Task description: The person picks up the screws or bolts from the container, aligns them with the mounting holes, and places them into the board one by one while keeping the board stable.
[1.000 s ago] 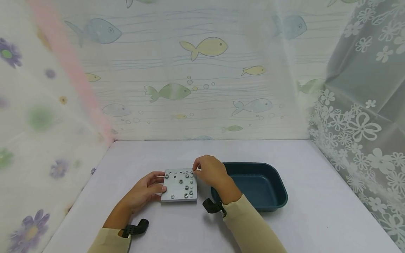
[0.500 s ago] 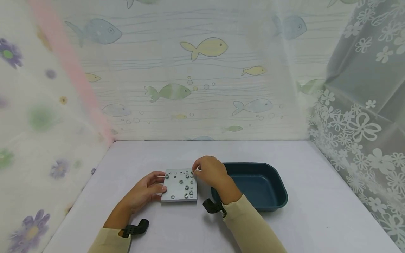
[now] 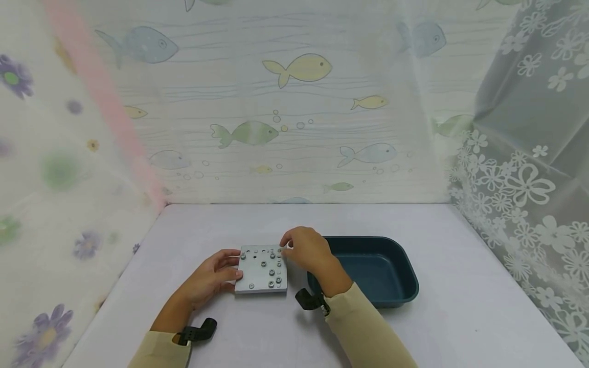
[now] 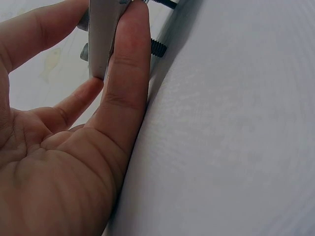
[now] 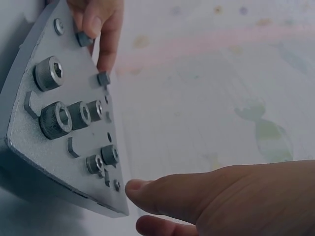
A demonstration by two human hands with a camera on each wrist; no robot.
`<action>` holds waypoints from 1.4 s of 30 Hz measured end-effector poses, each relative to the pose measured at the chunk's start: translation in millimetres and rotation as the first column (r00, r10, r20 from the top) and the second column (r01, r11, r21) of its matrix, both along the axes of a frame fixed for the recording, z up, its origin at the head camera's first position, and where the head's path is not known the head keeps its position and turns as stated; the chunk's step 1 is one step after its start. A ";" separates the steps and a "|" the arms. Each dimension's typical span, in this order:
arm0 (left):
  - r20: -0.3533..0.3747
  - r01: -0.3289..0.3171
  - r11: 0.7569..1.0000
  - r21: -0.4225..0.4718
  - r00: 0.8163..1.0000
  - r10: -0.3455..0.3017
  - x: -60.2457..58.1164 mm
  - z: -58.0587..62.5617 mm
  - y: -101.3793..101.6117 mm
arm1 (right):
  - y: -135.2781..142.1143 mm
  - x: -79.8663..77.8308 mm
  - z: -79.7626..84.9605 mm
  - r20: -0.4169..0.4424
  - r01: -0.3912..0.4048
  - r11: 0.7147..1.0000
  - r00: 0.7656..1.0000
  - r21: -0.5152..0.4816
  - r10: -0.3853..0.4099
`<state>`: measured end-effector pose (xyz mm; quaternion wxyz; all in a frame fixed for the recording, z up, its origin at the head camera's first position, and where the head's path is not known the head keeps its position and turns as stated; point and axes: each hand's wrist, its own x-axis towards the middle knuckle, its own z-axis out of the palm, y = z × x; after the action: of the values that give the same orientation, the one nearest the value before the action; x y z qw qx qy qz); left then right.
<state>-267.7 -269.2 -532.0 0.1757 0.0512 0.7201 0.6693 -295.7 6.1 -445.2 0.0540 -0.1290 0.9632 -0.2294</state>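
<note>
A square silver metal plate (image 3: 253, 275) with several socket-head screws and holes lies in front of me. My left hand (image 3: 208, 280) grips its left side, thumb on top and fingers at the edge and underneath. Threaded screw ends (image 4: 158, 48) stick out below the plate in the left wrist view. At the far right corner is my right hand (image 3: 309, 249), thumb and index finger slightly parted. In the right wrist view the thumb tip (image 5: 138, 189) is right beside a small screw (image 5: 117, 185) in that corner; nothing shows between thumb and finger. Larger screws (image 5: 55, 120) stand up from the plate.
A dark blue plastic bin (image 3: 375, 280) stands right of the plate, partly behind the right forearm. The white tabletop (image 3: 257, 332) extends around both. Patterned curtains (image 3: 294, 112) hang behind and at the sides.
The right fingertips have shifted slightly at the far right corner, and a small screw head now shows there. Left hand, plate and bin look the same.
</note>
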 end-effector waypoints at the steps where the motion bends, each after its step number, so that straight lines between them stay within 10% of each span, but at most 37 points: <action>1: 0.003 0.000 1.000 0.000 1.000 0.000 0.0 0.1 0.6 | 0.8 0.1 0.3 0.001 0.001 1.000 1.000 -0.001 -0.001; 25: 0.003 -0.010 1.000 -0.015 1.000 0.010 0.6 2.9 -0.6 | 48.6 -3.8 29.8 0.049 -0.138 0.976 0.988 -0.170 0.148; 42: 0.014 -0.010 1.000 -0.008 1.000 0.010 1.0 2.2 -1.7 | 100.4 -24.4 18.8 0.170 -0.418 0.876 0.871 -0.241 0.462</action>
<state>-266.7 -270.9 -529.8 0.1775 0.0422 0.7216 0.6678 -320.2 106.5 -426.5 0.1993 -0.3239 0.8686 -0.3178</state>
